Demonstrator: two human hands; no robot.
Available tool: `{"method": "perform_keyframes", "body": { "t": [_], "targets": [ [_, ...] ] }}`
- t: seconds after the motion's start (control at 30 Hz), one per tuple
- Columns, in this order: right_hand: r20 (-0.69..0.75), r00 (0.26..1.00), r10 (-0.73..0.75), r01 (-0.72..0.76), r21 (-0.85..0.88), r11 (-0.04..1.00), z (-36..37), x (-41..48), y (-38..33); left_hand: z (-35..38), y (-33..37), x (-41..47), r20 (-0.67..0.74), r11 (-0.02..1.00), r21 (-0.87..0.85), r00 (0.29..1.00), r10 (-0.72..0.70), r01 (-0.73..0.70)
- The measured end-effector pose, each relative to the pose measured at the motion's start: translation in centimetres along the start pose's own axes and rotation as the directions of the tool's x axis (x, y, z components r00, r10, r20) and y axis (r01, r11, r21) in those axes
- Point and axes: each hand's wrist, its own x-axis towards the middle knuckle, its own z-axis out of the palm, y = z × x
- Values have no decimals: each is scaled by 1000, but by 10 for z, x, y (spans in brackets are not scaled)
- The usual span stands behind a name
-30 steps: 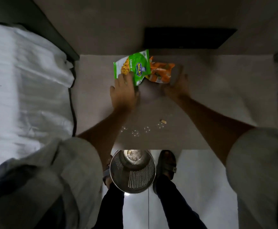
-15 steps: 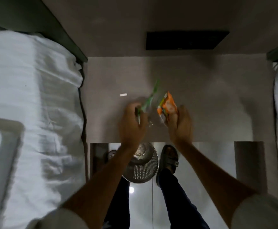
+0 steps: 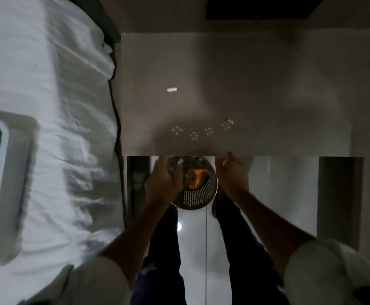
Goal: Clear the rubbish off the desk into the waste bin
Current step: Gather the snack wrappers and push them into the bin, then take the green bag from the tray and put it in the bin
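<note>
Both hands hang over the perforated metal bin (image 3: 198,195) on the floor below the desk (image 3: 267,84) edge. Left hand (image 3: 163,183), fingers curled, covers part of the bin mouth; any hold cannot be told. Right hand (image 3: 231,175): fingers blurred, indeterminate. An orange wrapper (image 3: 197,178) lies inside. A white scrap (image 3: 172,89) and crumbs (image 3: 194,135) lie on the desk; bed (image 3: 47,106) at left.

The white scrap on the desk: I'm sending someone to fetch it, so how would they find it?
Start at the desk between the beds. The white scrap lies alone left of centre, farther back than the crumbs along the front edge. It is one flat, oblong strip, unlike those scattered specks.
</note>
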Motion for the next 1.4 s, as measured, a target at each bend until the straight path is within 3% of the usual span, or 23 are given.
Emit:
{"method": "perform_keyframes", "body": {
  "t": [0.2, 0.4, 0.63, 0.73, 0.83, 0.9, 1.03, 1.13, 1.27, 1.33, 1.4],
  "targets": [
    [16, 998, -54, 54, -37, 998, -39, 58, -15, -27, 19, 86, -45, 940, 260, 969, 242, -223],
    [84, 994, -69, 86, -214, 973, -62, 90, -16, -19, 61, 158, -5, 939, 302, 985, 173, -164],
    [134, 984, -116, 156, -346, 925, -40, 92, -25, -20, 38, 189, 28, 859, 476, 980, 198, -188],
    [112, 990, -85, 121, -368, 922, -44, 89, -11, -9, 40, 174, 82, 883, 422, 978, 189, -206],
    [119, 990, -77, 106, -251, 962, -29, 65, -5, 4, 36, 140, 76, 943, 297, 988, 133, -150],
    [185, 978, -99, 131, -171, 977, -13, 41, -7, 12, 29, 102, 89, 957, 243, 986, 138, -156],
    [356, 930, -90, 150, -146, 978, 11, -3, -2, 24, 3, 23, 295, 957, 201, 945, 144, -208],
    [371, 922, -111, 179, -155, 972, 10, -13, 0, 24, -7, 6, 273, 979, 150, 957, 96, -141],
    [272, 961, -50, 73, -75, 995, 2, -19, -7, 7, -6, -1, 263, 984, 112, 959, 106, -139],
    [263, 965, -8, 13, -16, 1000, -1, -32, -17, -14, -3, -12, 174, 995, 39, 982, 80, -88],
    [231, 973, 13, -41, 115, 993, -13, -43, -39, -41, 8, -22, 11, 989, -44, 990, 144, -143]
  ]
}}
